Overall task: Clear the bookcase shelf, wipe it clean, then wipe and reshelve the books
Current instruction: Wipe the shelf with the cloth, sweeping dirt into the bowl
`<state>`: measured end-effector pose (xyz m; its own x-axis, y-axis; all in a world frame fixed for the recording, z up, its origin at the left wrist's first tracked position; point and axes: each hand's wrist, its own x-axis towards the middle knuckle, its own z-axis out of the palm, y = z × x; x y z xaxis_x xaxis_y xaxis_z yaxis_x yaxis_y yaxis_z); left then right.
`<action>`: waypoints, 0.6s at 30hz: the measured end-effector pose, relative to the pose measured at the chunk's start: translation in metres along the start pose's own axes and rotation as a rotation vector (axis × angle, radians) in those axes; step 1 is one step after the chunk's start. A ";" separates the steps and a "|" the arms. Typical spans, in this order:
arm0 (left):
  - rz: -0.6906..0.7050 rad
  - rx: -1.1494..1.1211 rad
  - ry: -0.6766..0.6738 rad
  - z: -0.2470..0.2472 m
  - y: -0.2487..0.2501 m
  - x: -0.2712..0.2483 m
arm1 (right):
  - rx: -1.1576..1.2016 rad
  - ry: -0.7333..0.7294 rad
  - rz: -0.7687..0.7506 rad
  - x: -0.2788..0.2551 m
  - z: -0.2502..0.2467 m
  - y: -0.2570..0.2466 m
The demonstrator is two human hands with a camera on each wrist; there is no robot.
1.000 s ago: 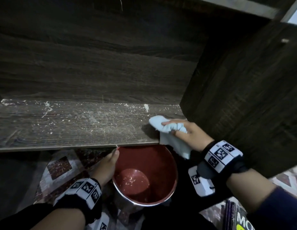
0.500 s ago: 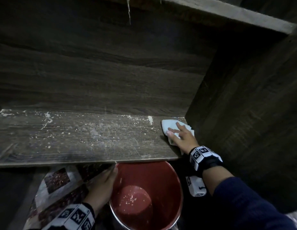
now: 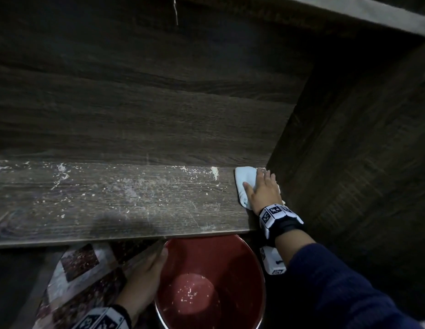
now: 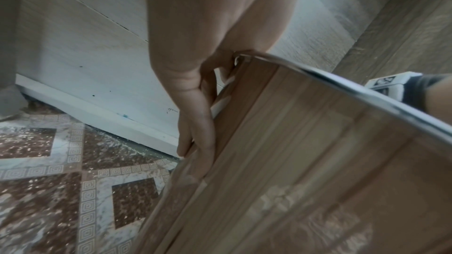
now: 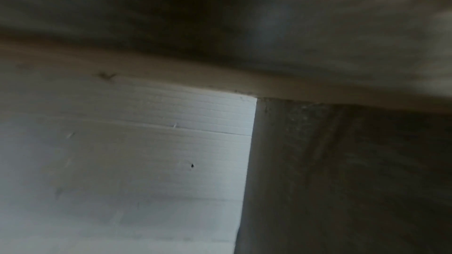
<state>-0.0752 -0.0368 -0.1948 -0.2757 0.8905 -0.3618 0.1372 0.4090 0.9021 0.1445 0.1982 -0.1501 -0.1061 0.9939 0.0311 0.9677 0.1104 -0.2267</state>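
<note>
Your right hand [image 3: 262,191] lies flat on a pale blue cloth [image 3: 244,181], fingers straight and slightly spread, pressing it onto the dark wooden shelf [image 3: 126,200] at the far right corner, where the shelf meets the bookcase's side panel [image 3: 354,162]. The cloth pokes out on the left and near sides of your palm. The rest of the shelf to the left carries white specks and smears, thickest along its far edge and around the middle. Below the shelf's near edge, your left hand [image 3: 145,279] holds the red bucket [image 3: 230,262] by its left rim; in the left wrist view your fingers [image 4: 195,138] curl down the bucket's outer wall with the thumb hooked at the rim. White flecks lie on the bucket's bottom. A patterned tile floor [image 3: 80,264] shows to its left. The right wrist view is too blurred to show your fingers.
</note>
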 end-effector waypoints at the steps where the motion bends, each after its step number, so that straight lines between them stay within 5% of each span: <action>1: 0.004 -0.005 0.000 0.000 0.000 0.000 | -0.022 -0.001 -0.004 0.004 0.000 -0.002; 7: -0.038 -0.045 -0.004 0.000 -0.007 0.007 | -0.086 -0.117 -0.196 0.012 -0.004 -0.014; 18: -0.064 -0.088 0.021 -0.005 -0.008 0.004 | 0.076 -0.177 -0.461 -0.053 0.009 -0.033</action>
<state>-0.0821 -0.0373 -0.2018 -0.3016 0.8585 -0.4148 0.0353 0.4448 0.8949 0.1161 0.1418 -0.1527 -0.5624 0.8266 -0.0194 0.7922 0.5320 -0.2992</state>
